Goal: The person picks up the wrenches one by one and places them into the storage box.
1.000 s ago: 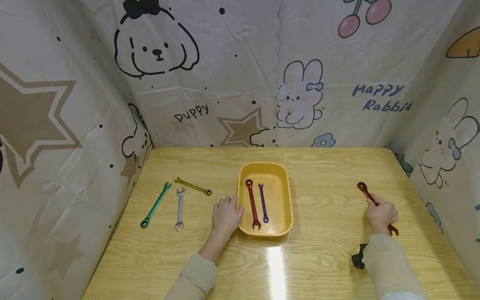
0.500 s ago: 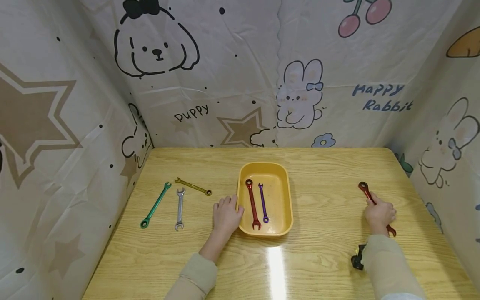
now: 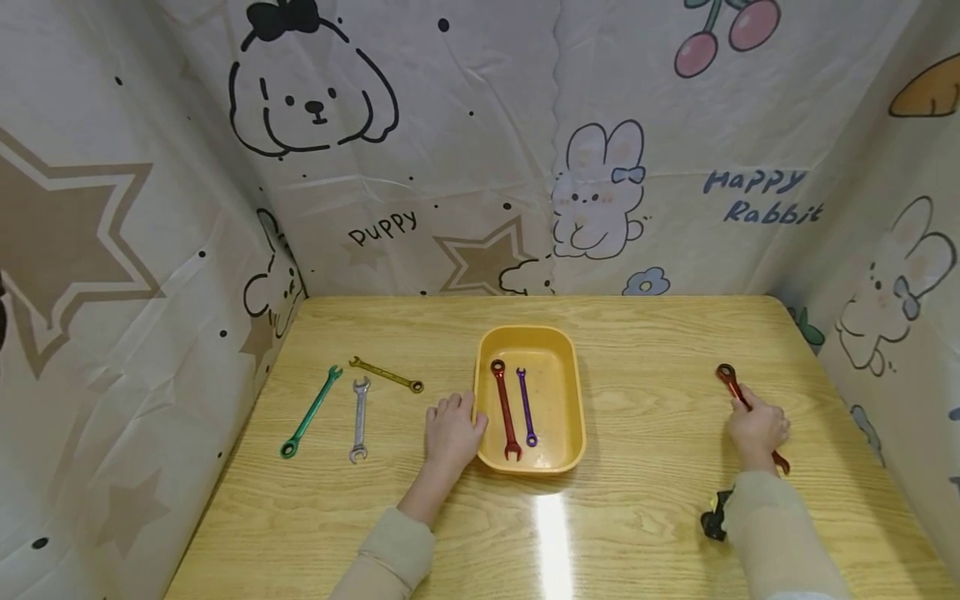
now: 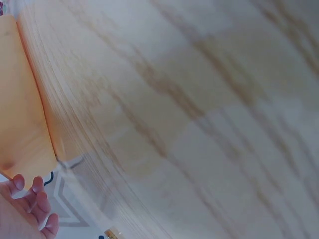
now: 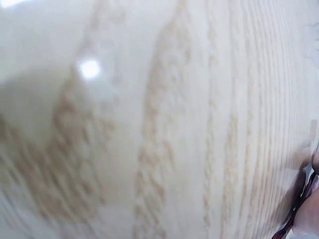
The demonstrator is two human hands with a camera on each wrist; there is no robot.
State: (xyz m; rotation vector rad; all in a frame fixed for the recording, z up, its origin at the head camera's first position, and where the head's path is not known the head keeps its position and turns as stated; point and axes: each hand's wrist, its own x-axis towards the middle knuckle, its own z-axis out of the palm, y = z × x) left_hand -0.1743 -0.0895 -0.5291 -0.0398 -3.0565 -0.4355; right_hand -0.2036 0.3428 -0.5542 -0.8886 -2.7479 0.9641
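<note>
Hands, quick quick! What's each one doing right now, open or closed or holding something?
Left hand: open, resting at the left rim of the yellow tray.
Right hand: closed, holding a red combination wrench.

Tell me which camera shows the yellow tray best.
The head view: it shows nearly all of the yellow tray, with a red wrench and a purple wrench inside and the left hand at its side. The left wrist view catches only part of it, cut off at the left edge. The right wrist view shows none.
</note>
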